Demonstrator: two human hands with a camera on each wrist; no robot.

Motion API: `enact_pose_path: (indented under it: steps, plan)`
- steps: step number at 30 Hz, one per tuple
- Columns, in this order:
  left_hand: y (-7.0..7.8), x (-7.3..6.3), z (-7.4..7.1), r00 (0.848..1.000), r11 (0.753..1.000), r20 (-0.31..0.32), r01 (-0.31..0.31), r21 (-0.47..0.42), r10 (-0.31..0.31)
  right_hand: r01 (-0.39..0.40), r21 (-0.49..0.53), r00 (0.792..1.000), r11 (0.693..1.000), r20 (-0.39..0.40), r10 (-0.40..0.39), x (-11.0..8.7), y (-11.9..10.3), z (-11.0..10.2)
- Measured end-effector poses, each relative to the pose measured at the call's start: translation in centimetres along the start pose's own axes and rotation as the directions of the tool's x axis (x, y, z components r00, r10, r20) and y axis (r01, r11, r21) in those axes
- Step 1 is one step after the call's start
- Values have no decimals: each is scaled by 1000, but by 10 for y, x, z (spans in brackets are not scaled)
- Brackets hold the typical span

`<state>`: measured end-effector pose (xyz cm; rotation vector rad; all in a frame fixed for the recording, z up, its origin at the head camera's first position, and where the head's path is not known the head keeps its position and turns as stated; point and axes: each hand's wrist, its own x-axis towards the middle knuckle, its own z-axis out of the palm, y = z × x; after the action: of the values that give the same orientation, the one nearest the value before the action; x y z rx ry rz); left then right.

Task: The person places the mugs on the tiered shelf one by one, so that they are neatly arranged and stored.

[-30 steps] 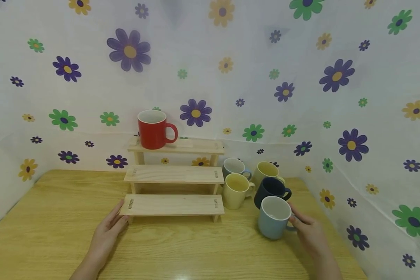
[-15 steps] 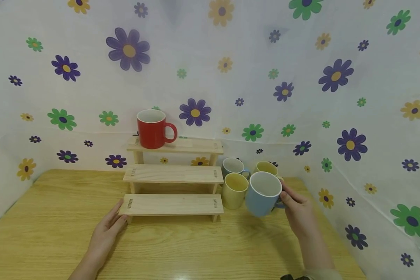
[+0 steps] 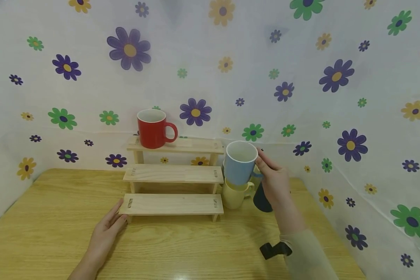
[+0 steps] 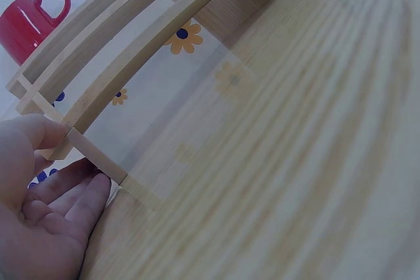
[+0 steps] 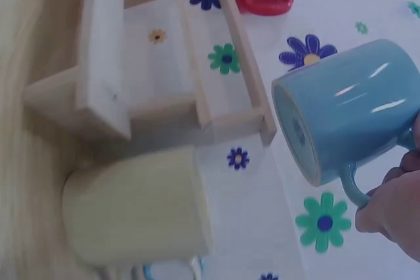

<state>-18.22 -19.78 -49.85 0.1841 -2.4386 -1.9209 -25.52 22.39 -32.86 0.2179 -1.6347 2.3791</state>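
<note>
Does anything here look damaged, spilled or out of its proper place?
Nothing stands out. The red mug stands upright on the rack, and the right hand holds up the blue mug. I see no spill or damage, though the dark mug is partly hidden.

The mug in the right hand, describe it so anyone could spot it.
Find the three-step wooden rack on the table. At its right end, the right hand grips a light blue mug with a white inside. It's the only mug held aloft.
</note>
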Motion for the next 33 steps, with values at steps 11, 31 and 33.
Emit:
enact_pose_path:
  steps: [11,31,33]
  plan:
    - [2,-1,1,1000,1000,-1,5,-10,-5,18,-85,1000,996,1,-18,44,5,59]
    - [2,1,-1,999,999,18,32,-30,-31,-29,-224,999,974,-29,23,86,29,126]
    - [2,0,-1,1000,999,16,24,-32,-23,-16,-231,1000,973,-20,12,88,31,130]
